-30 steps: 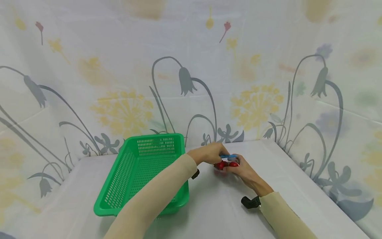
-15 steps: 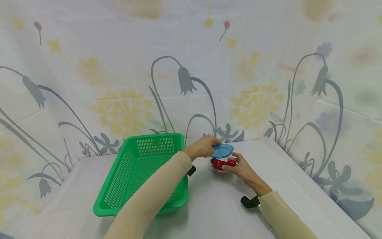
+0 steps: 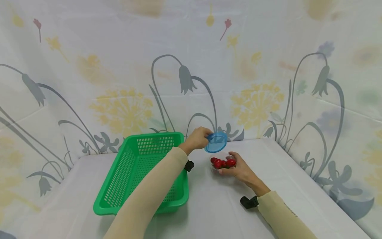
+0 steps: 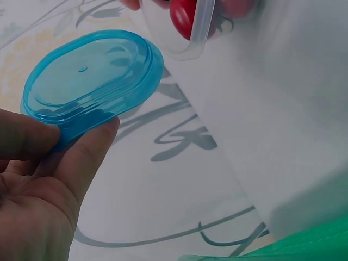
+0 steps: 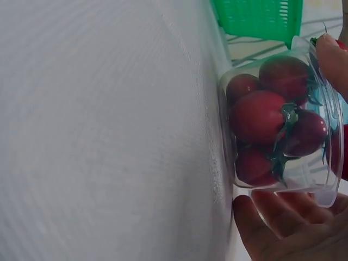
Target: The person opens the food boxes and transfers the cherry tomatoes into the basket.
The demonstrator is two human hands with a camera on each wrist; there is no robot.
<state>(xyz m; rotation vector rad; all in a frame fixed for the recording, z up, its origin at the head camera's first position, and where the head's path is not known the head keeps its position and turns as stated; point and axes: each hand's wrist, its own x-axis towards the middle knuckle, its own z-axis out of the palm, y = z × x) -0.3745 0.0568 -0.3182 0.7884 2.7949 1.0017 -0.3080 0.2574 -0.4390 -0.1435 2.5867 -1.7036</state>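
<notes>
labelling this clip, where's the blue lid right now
In the head view, the blue lid is pinched in the left hand, right of the green basket and above the clear container of tomatoes.

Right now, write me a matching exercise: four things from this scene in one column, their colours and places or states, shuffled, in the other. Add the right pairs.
1. lid
2. plastic container
3. cherry tomatoes
4. basket

A. green, perforated
B. red, inside another item
C. blue, pinched by the left fingers
D. clear, uncovered, held by the right fingers

Pairs: 1-C, 2-D, 3-B, 4-A
</notes>
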